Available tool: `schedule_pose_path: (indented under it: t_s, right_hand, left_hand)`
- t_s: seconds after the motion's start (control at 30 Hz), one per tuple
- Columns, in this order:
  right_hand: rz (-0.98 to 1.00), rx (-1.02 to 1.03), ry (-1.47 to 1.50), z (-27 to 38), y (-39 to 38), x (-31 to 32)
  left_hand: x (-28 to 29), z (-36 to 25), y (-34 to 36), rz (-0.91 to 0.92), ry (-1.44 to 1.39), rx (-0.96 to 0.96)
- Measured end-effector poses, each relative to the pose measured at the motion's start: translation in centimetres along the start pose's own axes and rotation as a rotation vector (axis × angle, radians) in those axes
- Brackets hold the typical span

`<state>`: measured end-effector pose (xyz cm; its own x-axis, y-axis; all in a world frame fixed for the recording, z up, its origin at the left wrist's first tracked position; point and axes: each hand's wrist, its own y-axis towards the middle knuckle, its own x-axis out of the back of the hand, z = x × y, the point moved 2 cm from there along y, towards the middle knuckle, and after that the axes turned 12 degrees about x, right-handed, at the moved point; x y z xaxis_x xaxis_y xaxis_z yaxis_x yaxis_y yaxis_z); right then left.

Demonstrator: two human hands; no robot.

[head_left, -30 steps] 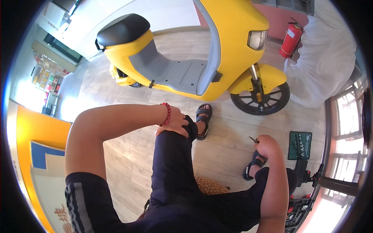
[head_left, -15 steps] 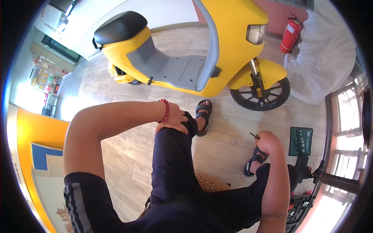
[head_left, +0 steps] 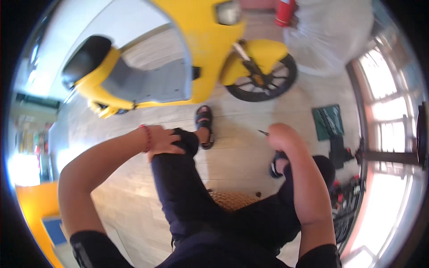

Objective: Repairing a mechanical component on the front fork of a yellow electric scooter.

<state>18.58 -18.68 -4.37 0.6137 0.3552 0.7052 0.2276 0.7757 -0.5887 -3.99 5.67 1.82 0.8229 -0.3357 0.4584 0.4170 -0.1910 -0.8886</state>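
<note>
My left hand (head_left: 164, 140) lies over my left knee with its fingers spread, a red bead bracelet (head_left: 146, 137) at the wrist. In front of my right knee, my right hand (head_left: 281, 136) is closed around a slim dark tool (head_left: 263, 132). Only the thin tip sticks out to the left, so its exact kind is hidden. Ahead stands a yellow scooter (head_left: 208, 58) with a grey footboard and black seat. Its front wheel (head_left: 289, 73) is beyond my right hand, apart from it.
A green tool pouch (head_left: 322, 125) lies on the floor to the right, with a black tool case (head_left: 346, 201) nearer me. Behind the front wheel are translucent plastic sheeting (head_left: 330, 35) and a red fire extinguisher (head_left: 284, 12). A woven seat (head_left: 232, 201) shows between my legs.
My view has turned, so the scooter and the floor items sit farther left and higher. My right hand still holds the tool, and my left hand stays on the knee.
</note>
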Motion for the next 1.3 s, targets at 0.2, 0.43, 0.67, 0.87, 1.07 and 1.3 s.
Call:
schedule_pose_path:
  t_s: [0.2, 0.43, 0.67, 0.87, 1.07, 1.3]
  right_hand:
    - [-0.047, 0.021, -0.013, -0.5, -0.4, -0.4]
    - [-0.081, 0.111, 0.000, -0.5, -0.6, -0.5]
    - [0.066, 0.050, -0.047, -0.5, 0.4, -0.6]
    - [0.089, 0.029, -0.048, -0.7, 0.9, -0.9]
    - [0.025, 0.063, -0.047, -0.5, 0.4, -0.7]
    - [0.055, 0.060, -0.064, -0.4, 0.5, -0.6]
  left_hand:
    - [1.2, -0.6, 0.0, 0.013, 0.012, 0.018]
    - [2.3, -1.2, -0.1, 0.066, 0.030, 0.026]
    - [2.6, -1.4, -0.2, 0.059, 0.050, 0.051]
    - [2.6, -1.4, -0.2, 0.069, 0.035, 0.037]
    - [2.4, -1.4, -0.3, 0.039, 0.050, 0.050]
    - [2.1, -1.0, 0.0, 0.026, 0.046, 0.038]
